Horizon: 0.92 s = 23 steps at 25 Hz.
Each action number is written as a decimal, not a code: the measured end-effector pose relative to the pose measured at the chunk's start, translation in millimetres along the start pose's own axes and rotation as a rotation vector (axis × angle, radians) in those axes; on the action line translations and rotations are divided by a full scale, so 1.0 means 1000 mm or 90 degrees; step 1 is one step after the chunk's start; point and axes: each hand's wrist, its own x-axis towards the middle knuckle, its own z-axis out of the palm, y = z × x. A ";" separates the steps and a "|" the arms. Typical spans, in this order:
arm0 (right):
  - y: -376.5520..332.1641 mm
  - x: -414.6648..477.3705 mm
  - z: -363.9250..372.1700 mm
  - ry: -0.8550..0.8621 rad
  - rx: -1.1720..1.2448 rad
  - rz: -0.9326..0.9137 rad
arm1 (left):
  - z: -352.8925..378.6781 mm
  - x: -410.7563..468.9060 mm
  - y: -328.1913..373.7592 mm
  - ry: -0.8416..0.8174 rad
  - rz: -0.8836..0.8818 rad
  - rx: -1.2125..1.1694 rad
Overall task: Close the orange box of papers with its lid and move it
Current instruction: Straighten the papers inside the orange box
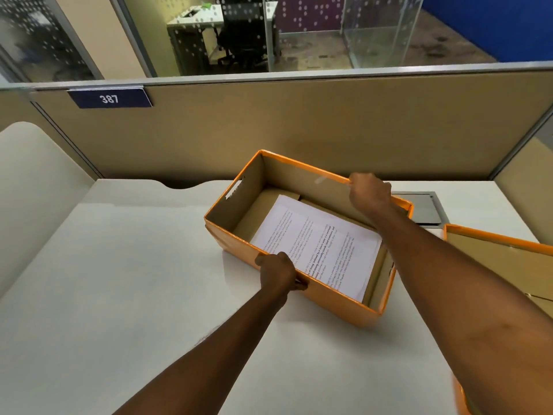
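Both hands, left hand (278, 272) and right hand (369, 191), grip opposite rims of the open orange cardboard box (341, 304), fingers closed; its orange lid (502, 253) lies apart, unfitted

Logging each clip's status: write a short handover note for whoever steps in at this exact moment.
Left hand: grip closed on the near long wall of the orange box.
Right hand: grip closed on the far long wall's rim.
Box sits open on the white desk, papers lying flat inside.
Lid lies inside-up on the desk to the right, apart from the box.
Done: nothing yet closed.
Left: fit the lid, then move the box.
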 end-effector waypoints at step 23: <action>-0.056 -0.316 -0.018 -0.049 0.130 -0.013 | -0.218 -0.083 -0.051 0.100 0.269 0.360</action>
